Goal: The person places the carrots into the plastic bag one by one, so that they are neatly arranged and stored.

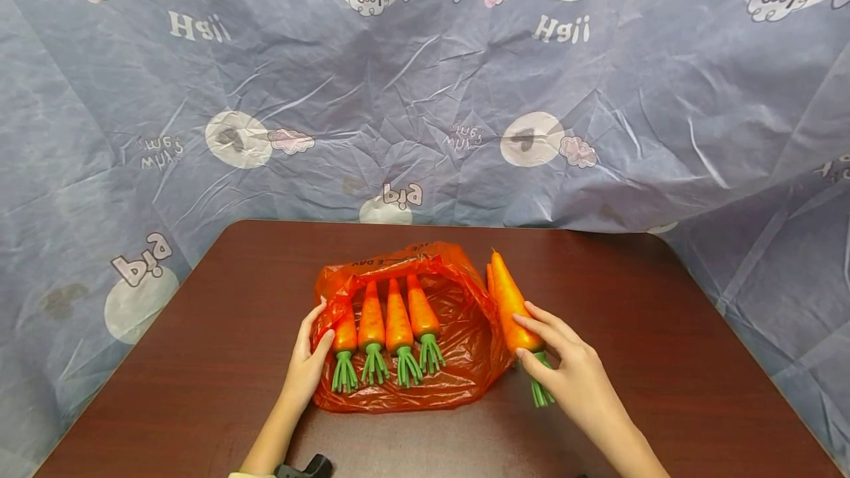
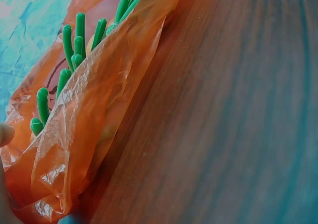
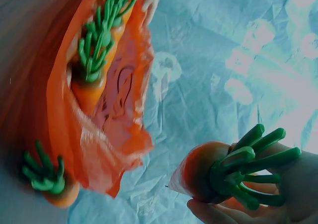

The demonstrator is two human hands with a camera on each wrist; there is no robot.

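An orange plastic bag (image 1: 465, 349) lies open on the brown table (image 1: 664, 330) with several toy carrots (image 1: 398, 323) side by side in it, green tops toward me. My left hand (image 1: 321, 324) holds the bag's left edge, thumb over the plastic; in the left wrist view a fingertip (image 2: 5, 133) shows beside the bag (image 2: 89, 124) and the green stems (image 2: 72, 45). Just right of the bag, my right hand (image 1: 524, 338) grips another carrot (image 1: 508, 301) near its green top. In the right wrist view this carrot (image 3: 198, 177) is raised off the table. A further carrot (image 1: 489, 279) lies beside it.
A crumpled blue cartoon-print cloth (image 1: 425, 94) hangs behind and around the table. The table's rounded far corners and side edges are in view. A small black object (image 1: 305, 468) pokes in at the near edge by my left forearm.
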